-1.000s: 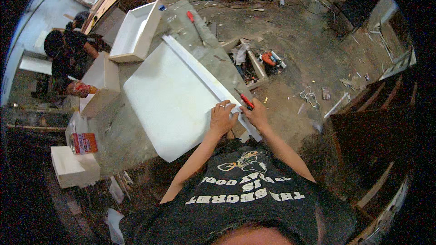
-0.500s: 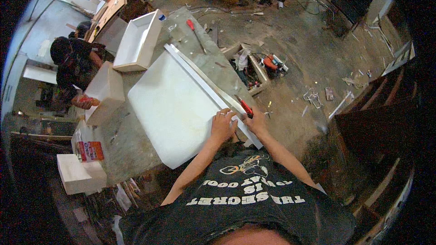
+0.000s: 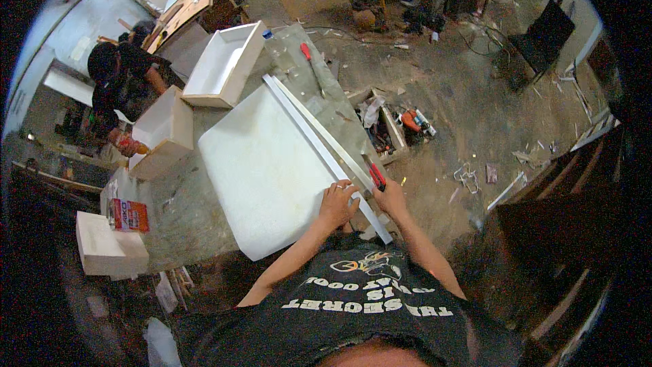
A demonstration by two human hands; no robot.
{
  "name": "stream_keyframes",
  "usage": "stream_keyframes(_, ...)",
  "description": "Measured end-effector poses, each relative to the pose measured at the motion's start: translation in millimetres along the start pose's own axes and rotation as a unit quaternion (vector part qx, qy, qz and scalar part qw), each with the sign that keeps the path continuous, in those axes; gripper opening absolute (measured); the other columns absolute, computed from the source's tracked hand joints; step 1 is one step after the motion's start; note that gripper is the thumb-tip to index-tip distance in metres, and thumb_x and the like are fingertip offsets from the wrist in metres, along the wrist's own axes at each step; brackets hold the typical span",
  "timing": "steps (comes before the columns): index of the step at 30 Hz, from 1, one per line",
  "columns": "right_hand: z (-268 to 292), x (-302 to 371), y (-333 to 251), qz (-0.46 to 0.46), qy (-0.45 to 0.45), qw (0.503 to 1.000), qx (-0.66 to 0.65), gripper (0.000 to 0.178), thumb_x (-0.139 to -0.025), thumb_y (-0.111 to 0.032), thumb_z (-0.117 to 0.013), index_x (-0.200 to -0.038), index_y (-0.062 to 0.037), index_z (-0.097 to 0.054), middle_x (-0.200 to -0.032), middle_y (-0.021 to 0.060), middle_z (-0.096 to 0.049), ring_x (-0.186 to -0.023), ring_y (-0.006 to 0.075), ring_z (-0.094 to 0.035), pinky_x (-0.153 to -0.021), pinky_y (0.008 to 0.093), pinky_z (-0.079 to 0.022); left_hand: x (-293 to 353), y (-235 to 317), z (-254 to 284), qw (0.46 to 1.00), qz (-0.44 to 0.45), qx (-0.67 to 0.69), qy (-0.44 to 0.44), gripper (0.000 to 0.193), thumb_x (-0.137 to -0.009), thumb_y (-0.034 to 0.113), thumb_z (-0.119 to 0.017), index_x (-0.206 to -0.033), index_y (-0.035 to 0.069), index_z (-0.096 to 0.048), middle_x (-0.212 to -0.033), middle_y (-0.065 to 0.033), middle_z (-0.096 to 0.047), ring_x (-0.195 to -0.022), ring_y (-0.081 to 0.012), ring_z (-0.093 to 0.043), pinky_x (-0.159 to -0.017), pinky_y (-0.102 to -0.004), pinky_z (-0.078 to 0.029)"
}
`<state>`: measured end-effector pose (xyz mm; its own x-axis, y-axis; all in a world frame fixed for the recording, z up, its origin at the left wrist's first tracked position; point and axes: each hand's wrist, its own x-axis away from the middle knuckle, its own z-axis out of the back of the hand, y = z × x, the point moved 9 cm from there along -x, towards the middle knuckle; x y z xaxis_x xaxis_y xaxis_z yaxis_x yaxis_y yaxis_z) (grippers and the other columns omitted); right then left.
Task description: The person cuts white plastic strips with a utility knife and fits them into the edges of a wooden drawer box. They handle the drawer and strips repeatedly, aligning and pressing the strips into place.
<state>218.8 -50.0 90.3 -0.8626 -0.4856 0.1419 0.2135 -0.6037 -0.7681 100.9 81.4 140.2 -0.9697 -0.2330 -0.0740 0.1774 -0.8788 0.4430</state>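
A large white panel (image 3: 265,163) with rounded corners lies on the worktable in front of me. A long white strip (image 3: 305,134) runs along its right edge, its near end close to my shirt. My left hand (image 3: 337,204) rests at the panel's edge, fingers curled over this strip. Just to the right, my right hand (image 3: 390,198) is closed round a red utility knife (image 3: 377,175), its tip pointing away from me. A second, thinner off-white strip (image 3: 334,143) slants beside the first, meeting it near the far end and reaching toward the knife.
A red-handled screwdriver (image 3: 305,51) lies on the grey worktable (image 3: 183,221). White drawer boxes (image 3: 221,64) stand at its left, with a red tin (image 3: 129,215) nearby. A co-worker (image 3: 122,75) bends over one box. A tool crate (image 3: 401,134) sits right of the table.
My view has shifted slightly, so the scene sits lower and farther right. My right hand with the knife has moved a little away from the strip. The co-worker's hand stays at the box.
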Motion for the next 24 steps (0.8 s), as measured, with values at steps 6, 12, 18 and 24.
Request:
stream_keyframes(6, 12.2, -5.8, -9.4, 0.07, 0.043, 0.997, 0.007, 0.026, -0.081, -0.023, -0.071, -0.093, -0.0012, -0.063, -0.078, 0.0216, -0.064, -0.075, 0.0423, -0.064, -0.069, 0.0485, -0.05, -0.2, -2.1, 1.1, 1.0, 0.022, 0.011, 0.001, 0.035, -0.084, 0.025, -0.071, -0.117, 0.016, -0.067, -0.127, -0.0107, -0.06, -0.118, -0.0326, -0.054, -0.099, -0.0476, -0.043)
stream_keyframes(12, 23.1, -12.2, -16.6, 0.139, 0.054, 0.988, 0.029, 0.025, -0.081, -0.02, -0.071, -0.093, 0.0, -0.061, -0.079, 0.0203, -0.064, -0.074, 0.0416, -0.062, -0.067, 0.0453, -0.049, -1.0, -2.1, -1.0, 0.999, 0.04, 0.017, -0.003, 0.034, -0.083, 0.026, -0.07, -0.116, 0.017, -0.068, -0.127, -0.0091, -0.059, -0.121, -0.0309, -0.053, -0.101, -0.0476, -0.042)
stream_keyframes(18, 63.2, -26.4, 8.1, 0.072, 0.057, 0.995, -0.045, 0.022, -0.083, -0.017, -0.068, -0.095, 0.0006, -0.063, -0.074, 0.0146, -0.065, -0.066, 0.0286, -0.065, -0.064, 0.0391, -0.051, -1.6, -6.4, -6.1, 0.997, 0.077, 0.009, -0.031, 0.033, -0.083, 0.027, -0.07, -0.115, 0.017, -0.067, -0.129, -0.0092, -0.059, -0.126, -0.0304, -0.051, -0.104, -0.0478, -0.041)
stream_keyframes(24, 35.0, -10.8, 73.4, -0.011, -0.086, 0.978, -0.192, 0.013, -0.088, -0.013, -0.067, -0.095, -0.0012, -0.068, -0.076, 0.0061, -0.068, -0.063, 0.0145, -0.065, -0.057, 0.0324, -0.052, 2.4, -6.6, -7.0, 0.999, 0.031, 0.004, 0.039, 0.035, -0.078, 0.025, -0.07, -0.112, 0.015, -0.069, -0.121, -0.0158, -0.066, -0.119, -0.0356, -0.057, -0.104, -0.049, -0.043)
